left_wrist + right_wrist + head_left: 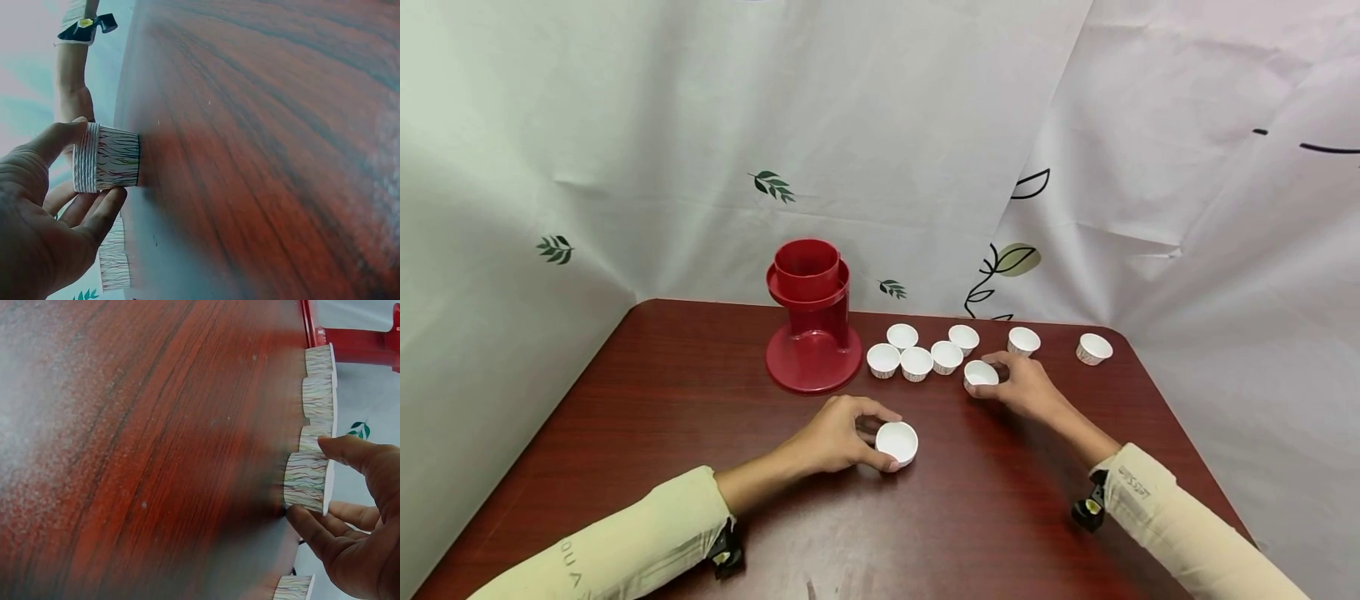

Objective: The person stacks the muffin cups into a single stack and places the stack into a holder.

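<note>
My left hand [838, 435] holds a nested stack of white paper baking cups [106, 157] between thumb and fingers, low over the table's middle. Several stacked rims show in the left wrist view, above a wall printed with thin wavy lines. Farther back on the right, my right hand [1026, 385] pinches a single baking cup [306, 481] by its sides, at the table surface. Left of that cup stand several more upright baking cups [916, 363] in a close cluster. Another baking cup [1023, 340] sits just behind the right hand.
A red plastic stand [815, 358] with a round base and a cup-shaped top is at the back, left of the cluster. One baking cup [1093, 348] stands alone near the back right corner of the brown table [700, 375]. A white patterned curtain [700, 125] hangs behind.
</note>
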The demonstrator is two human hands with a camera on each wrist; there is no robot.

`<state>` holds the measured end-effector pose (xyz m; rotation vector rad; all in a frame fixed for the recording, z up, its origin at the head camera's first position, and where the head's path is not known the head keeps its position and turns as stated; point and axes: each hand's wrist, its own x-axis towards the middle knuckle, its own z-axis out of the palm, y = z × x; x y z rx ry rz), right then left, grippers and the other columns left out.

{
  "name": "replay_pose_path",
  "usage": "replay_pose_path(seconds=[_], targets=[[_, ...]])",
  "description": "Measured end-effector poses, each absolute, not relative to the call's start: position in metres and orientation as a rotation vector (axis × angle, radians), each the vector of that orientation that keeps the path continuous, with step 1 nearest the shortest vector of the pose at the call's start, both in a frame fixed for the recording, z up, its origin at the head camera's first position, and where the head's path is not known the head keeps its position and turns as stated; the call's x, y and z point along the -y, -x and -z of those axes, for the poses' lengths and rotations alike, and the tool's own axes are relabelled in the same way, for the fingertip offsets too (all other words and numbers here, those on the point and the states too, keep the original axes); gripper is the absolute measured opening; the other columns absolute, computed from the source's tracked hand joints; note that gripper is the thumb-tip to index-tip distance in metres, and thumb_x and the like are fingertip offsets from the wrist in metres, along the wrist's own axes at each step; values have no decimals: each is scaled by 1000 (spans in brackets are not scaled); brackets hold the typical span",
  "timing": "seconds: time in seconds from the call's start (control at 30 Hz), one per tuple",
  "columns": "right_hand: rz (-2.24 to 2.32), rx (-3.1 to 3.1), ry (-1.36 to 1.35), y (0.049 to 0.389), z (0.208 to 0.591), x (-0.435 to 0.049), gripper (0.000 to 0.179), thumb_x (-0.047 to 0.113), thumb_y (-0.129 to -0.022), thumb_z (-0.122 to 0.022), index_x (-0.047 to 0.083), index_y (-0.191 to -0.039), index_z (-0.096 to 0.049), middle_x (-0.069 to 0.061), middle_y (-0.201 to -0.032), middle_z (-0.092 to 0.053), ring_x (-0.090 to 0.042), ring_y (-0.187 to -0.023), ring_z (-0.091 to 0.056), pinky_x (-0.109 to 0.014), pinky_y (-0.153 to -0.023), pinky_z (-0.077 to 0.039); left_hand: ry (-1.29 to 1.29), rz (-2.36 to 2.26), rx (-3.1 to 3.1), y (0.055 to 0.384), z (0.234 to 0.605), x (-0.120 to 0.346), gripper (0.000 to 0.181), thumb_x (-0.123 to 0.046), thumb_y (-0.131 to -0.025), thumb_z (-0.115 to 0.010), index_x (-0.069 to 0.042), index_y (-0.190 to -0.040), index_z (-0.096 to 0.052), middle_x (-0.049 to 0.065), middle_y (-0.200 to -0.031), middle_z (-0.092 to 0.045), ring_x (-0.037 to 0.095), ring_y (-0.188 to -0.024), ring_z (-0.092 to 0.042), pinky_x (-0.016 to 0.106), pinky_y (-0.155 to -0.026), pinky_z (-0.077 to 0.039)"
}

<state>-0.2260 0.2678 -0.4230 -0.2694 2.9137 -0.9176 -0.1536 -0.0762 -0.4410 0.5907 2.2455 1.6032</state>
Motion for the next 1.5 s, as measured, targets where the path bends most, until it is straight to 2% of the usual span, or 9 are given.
replay_pose_path(seconds=[0.3,0.5,0.6,0.83,0.97,1.1,1.3,1.5], targets=[[1033,-2918,266,225,420,-268,66,40,-89,-94,7,-142,-75,-14,-129,-83,-29,-117,-78,-38,-100,-60,-577,-1618,-2243,153,442,75,57,-4,-73,-104,-2,-126,-83,14,-120,-84,20,-98,-86,27,-90,-71],[1281,-2843,305,223,417,-268,62,29,-88,-97,5,-141,-76,-18,-132,-82,-29,-113,-83,-18,-89,-63,-582,-1648,-2236,153,445,76,57,-4,-72,-104,-2,-125,-83,13,-118,-85,19,-97,-86,24,-90,-70],[1368,-2798,318,221,416,-267,63,26,-88,-98,3,-142,-76,-20,-133,-81,-24,-112,-84,-12,-87,-62,-588,-1657,-2235,153,446,76,58,-3,-71,-104,-1,-125,-83,14,-118,-85,20,-98,-86,24,-89,-70],[1494,-2695,335,211,408,-259,62,18,-87,-97,2,-143,-75,-21,-132,-81,-8,-104,-81,-14,-88,-64,-597,-1653,-2248,154,446,77,58,-5,-70,-105,-1,-124,-84,13,-114,-86,22,-97,-86,25,-89,-71],[1548,-2637,356,205,405,-253,61,14,-87,-97,1,-142,-74,-21,-130,-81,-4,-102,-80,-15,-89,-65,-608,-1616,-2283,155,446,77,57,-9,-70,-106,-5,-122,-84,9,-110,-87,20,-97,-86,24,-88,-71],[1570,-2615,382,200,406,-248,61,10,-86,-97,-1,-141,-73,-22,-129,-79,-6,-103,-79,-15,-89,-65,-607,-1590,-2299,155,445,75,56,-12,-70,-106,-8,-121,-83,7,-111,-87,18,-99,-86,23,-89,-70],[1614,-2557,397,193,405,-239,59,8,-86,-97,-3,-139,-73,-24,-133,-78,-18,-110,-81,-16,-91,-65,-615,-1580,-2295,155,446,74,56,-12,-70,-106,-7,-120,-82,6,-111,-86,16,-99,-85,25,-91,-70],[1670,-2468,433,188,401,-227,60,3,-86,-95,-4,-141,-73,-25,-138,-75,-21,-113,-82,-17,-94,-65,-620,-1595,-2290,155,445,77,55,-9,-70,-106,-6,-119,-82,7,-109,-86,15,-98,-84,23,-90,-70]])
